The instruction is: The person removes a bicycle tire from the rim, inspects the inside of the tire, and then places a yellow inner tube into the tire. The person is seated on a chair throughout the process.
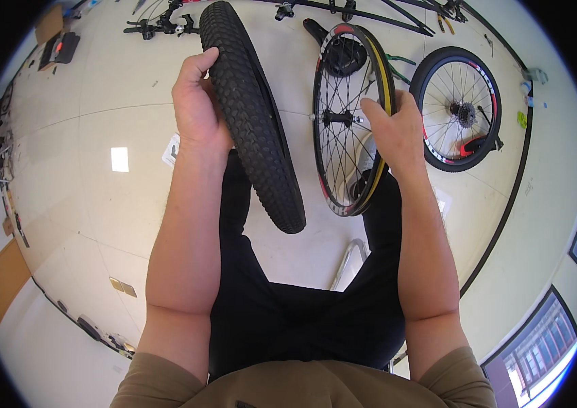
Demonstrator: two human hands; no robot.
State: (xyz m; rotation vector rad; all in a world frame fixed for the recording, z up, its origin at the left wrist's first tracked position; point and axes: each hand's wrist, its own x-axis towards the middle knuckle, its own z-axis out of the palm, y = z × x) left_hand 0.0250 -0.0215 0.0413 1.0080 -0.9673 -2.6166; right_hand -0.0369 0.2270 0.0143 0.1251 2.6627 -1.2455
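My left hand (198, 102) is closed round a black knobby bicycle tyre (251, 122), its thumb on the tread and the fingers hidden behind. The tyre is off any rim and stands almost edge-on to me. In my right hand (395, 132) is a bare spoked bicycle wheel (341, 118), gripped at the right side of its rim, with a yellow strip running round the rim bed. Thumb and fingers lie on either side of that rim. A gap separates the tyre from the wheel.
Right of my right hand, a second wheel (457, 109) with tyre and cassette lies on the floor. A black saddle (343, 54) is behind the held wheel. Bicycle frame tubes (363, 10) and handlebar parts (159, 27) lie at the far side. A dark case (64, 49) sits far left.
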